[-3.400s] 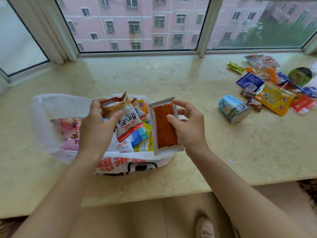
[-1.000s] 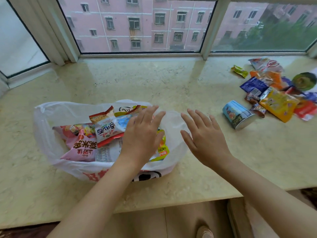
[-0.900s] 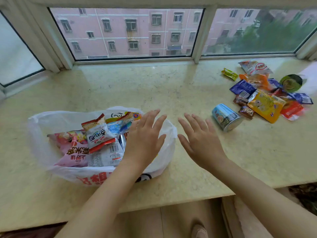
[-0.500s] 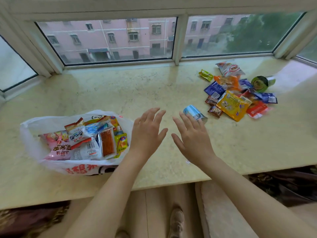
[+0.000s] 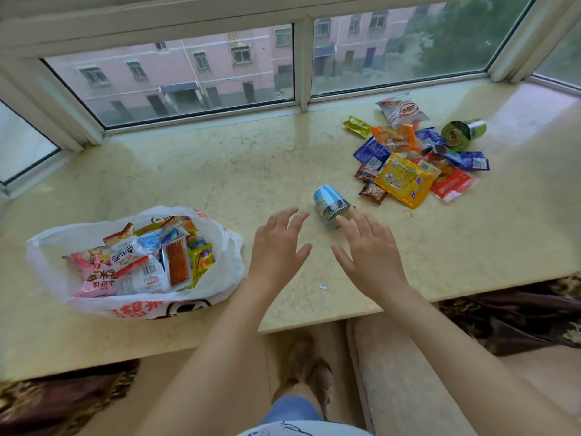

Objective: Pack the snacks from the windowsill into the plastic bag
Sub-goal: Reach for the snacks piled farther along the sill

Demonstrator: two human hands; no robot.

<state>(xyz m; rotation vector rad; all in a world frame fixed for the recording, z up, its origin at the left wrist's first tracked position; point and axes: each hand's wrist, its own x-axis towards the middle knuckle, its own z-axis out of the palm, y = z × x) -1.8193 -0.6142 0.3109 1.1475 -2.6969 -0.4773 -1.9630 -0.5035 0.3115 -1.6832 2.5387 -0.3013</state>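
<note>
From the head camera, your left hand (image 5: 278, 247) and right hand (image 5: 369, 251) both hover palm-down over the windowsill (image 5: 220, 171), fingers spread and straight, holding nothing. They sit side by side near the front edge, with a gap of bare stone between them. Your right fingertips (image 5: 342, 221) overlap the near end of the blue can (image 5: 330, 204), which lies on its side just beyond them; you cannot tell whether they touch it.

To your left, the plastic bag (image 5: 56, 269) lies open on the sill, its mouth facing up. It holds a heap of snack packets: a pink packet (image 5: 97, 278) at the near left, a white packet with a barcode (image 5: 147, 276) beside it, an orange-red strip pack (image 5: 176, 262) standing on end, and a yellow packet (image 5: 202, 262) at the right. Your left hand is just right of the bag, apart from it.

The unpacked snacks (image 5: 418, 155) lie in a loose pile at the far right of the sill, well apart from the bag. A yellow pouch (image 5: 405, 180) sits at the near side, a red packet (image 5: 452, 185) to its right, blue packets (image 5: 371, 152) behind, and a green can (image 5: 462, 133) on its side at the back. A small white scrap (image 5: 323, 286) lies on the stone between your wrists.
</note>
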